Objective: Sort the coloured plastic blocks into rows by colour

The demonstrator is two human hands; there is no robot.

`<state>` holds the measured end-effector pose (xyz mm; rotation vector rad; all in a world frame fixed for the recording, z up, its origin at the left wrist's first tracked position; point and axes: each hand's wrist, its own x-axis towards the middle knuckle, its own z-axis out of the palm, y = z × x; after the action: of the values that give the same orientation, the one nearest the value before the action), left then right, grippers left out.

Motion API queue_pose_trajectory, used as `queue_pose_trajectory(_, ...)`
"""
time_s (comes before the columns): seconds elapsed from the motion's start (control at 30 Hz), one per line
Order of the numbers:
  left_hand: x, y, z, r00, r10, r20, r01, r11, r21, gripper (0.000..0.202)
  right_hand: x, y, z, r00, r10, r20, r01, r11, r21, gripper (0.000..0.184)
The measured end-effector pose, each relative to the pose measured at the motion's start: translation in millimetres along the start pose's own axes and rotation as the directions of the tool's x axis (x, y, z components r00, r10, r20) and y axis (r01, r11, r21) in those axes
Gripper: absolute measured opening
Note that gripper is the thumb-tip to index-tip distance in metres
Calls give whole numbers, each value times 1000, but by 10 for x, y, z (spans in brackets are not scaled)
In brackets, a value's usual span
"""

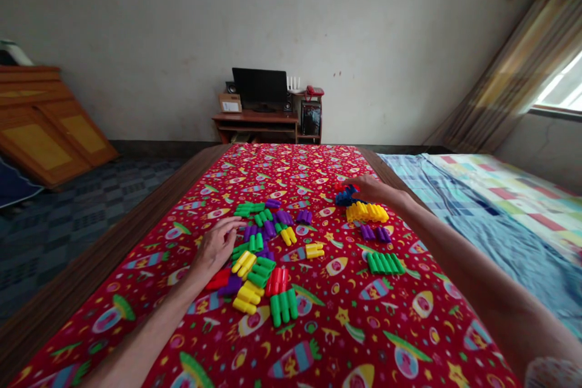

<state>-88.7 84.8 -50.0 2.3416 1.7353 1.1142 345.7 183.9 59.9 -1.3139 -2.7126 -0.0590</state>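
Tablecloth (336, 315), red with rockets and stars, is covering most of a table (131, 231); brown wood is showing along the left and right edges. Patterned floor (40, 236) is running off to the left, where an orange-brown cabinet (77, 127) is standing with 2 doors shut. Grey wall (159, 30) is closing off the back. Bed (522, 194) with a checked cover is lying to the right, curtain (509, 91) hanging beside a window (561, 88). Desk (273, 119) beyond the table is bearing a black monitor (260, 88) and a red telephone (315, 91).

Containers: cardboard box (230, 106) is sitting left of the monitor, contents hidden; the desk's right-hand compartment is holding a black computer tower (311, 118).

Mixed pile (268, 229) of plastic pieces — green, purple, yellow, red — is spreading across the left-centre. 1 yellow piece (314, 250) is lying just right of it. On the right side, blue pieces (344, 196) are lying farthest, then a yellow row (366, 213), 2 purple pieces (367, 233) and a green row (385, 263).

Left hand (218, 244) is resting at the pile's left edge, fingers extended, loosely together; cannot tell if fingertips are touching. Right hand (366, 187) is sitting over the blue pieces, fingers curled down; cannot tell if they are clamping anything.
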Motion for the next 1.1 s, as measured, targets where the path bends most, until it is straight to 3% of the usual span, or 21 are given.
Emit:
queue_pose_trajectory(0.23,-1,13,-28,1000,-12,27,12,1000,6,37,-19,-10,7,991,67,116,-71,997,27,50)
queue_pose_trajectory(0.4,5,23,-37,999,-19,39,18,1000,21,37,-29,-25,-30,990,28,137,-35,998,48,41)
queue_pose_trajectory(1.1,7,32,-21,999,-11,30,11,1000,14,38,-54,-32,-12,994,-3,114,-9,995,102,40)
